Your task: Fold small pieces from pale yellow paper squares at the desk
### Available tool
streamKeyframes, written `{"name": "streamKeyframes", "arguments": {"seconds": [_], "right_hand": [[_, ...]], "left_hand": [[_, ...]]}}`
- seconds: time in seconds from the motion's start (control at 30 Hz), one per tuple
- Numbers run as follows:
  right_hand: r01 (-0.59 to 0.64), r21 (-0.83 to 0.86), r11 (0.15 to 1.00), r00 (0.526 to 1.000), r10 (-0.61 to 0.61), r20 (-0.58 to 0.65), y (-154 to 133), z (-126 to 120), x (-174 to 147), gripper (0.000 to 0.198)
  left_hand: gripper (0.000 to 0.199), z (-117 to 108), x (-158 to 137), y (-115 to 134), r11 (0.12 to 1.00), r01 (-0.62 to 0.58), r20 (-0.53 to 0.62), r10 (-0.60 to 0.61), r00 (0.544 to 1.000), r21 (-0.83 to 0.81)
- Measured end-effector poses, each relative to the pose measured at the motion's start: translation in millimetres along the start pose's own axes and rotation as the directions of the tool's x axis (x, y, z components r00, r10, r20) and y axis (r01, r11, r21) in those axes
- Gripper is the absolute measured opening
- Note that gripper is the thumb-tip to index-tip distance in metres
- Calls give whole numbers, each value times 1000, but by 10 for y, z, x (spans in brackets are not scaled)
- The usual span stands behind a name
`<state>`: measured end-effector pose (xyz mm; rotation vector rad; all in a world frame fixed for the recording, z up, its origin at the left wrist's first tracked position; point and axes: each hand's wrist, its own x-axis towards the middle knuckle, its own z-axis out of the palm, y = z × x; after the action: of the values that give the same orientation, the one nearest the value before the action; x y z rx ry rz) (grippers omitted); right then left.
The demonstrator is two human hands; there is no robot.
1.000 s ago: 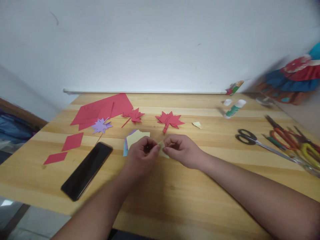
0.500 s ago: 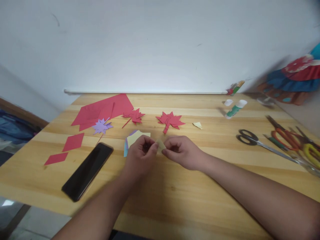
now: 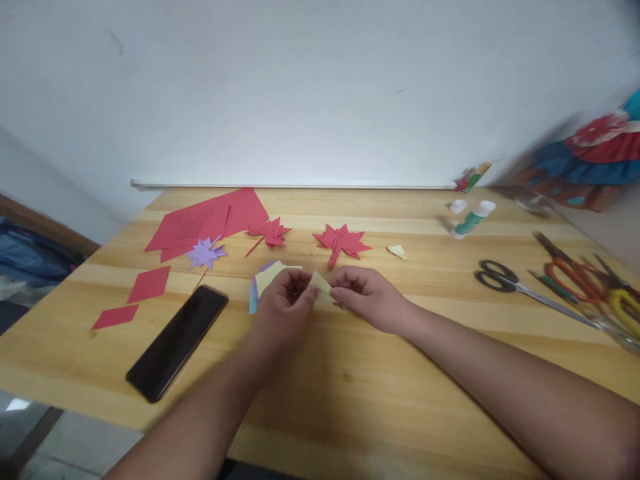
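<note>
Between my two hands is a small piece of pale yellow paper (image 3: 321, 284), raised over the table. My left hand (image 3: 285, 303) pinches its left side between thumb and fingers. On the other side, the thumb and fingers of my right hand (image 3: 367, 297) close on its right edge. Partly behind my left hand lies a stack of yellow, purple and blue paper (image 3: 269, 275). Just beyond my hands rests a red paper maple leaf (image 3: 345, 241), with a second red paper leaf (image 3: 273, 233) to its left. A small yellow scrap (image 3: 397, 251) lies to the right.
At left are red paper sheets (image 3: 205, 223), a purple paper leaf (image 3: 206, 253), red diamonds (image 3: 149, 284) and a black phone (image 3: 177, 343). At right stand a glue stick (image 3: 473, 221) and its cap (image 3: 458, 206), near black-handled scissors (image 3: 500, 277) and orange-handled scissors (image 3: 573, 277).
The yellow paper has turned between my fingers and now shows a pointed corner upward. My right hand has moved up slightly. The things on the table stay in place.
</note>
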<state>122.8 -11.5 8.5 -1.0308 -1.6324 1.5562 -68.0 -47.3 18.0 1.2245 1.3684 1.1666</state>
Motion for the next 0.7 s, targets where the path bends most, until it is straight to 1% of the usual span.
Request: {"name": "streamKeyframes", "arguments": {"seconds": [0.1, 0.13, 0.27, 0.4, 0.47, 0.53, 0.6, 0.7], "right_hand": [[1, -31, 1000, 999, -2, -32, 10, 14, -2, 24], [-2, -39, 999, 999, 0, -32, 16, 16, -5, 24], [2, -33, 999, 1000, -2, -11, 33, 24, -26, 21], [53, -113, 992, 998, -57, -34, 30, 37, -40, 22], [51, -132, 990, 997, -59, -55, 33, 32, -34, 21], [28, -139, 990, 998, -37, -59, 44, 16, -19, 20], [-4, -149, 989, 999, -2, -42, 55, -8, -6, 18], [-36, -184, 982, 999, 38, 6, 58, -34, -5, 12]], "left_hand": [[36, 12, -8, -37, 1000, 4, 26, -4, 1000, -3], [36, 13, -13, -42, 1000, 8, 46, -8, 999, 5], [20, 12, -39, -20, 998, 8, 117, -16, 993, 65], [19, 12, -51, -6, 987, 22, 130, -43, 991, 157], [25, 4, -53, -11, 976, 41, 167, -78, 983, 213], [36, -7, -60, -7, 958, 45, 212, -108, 971, 282], [40, -15, -75, 8, 938, 18, 245, -110, 963, 347], [36, -6, -105, 27, 885, -73, 276, -65, 959, 461]]}}
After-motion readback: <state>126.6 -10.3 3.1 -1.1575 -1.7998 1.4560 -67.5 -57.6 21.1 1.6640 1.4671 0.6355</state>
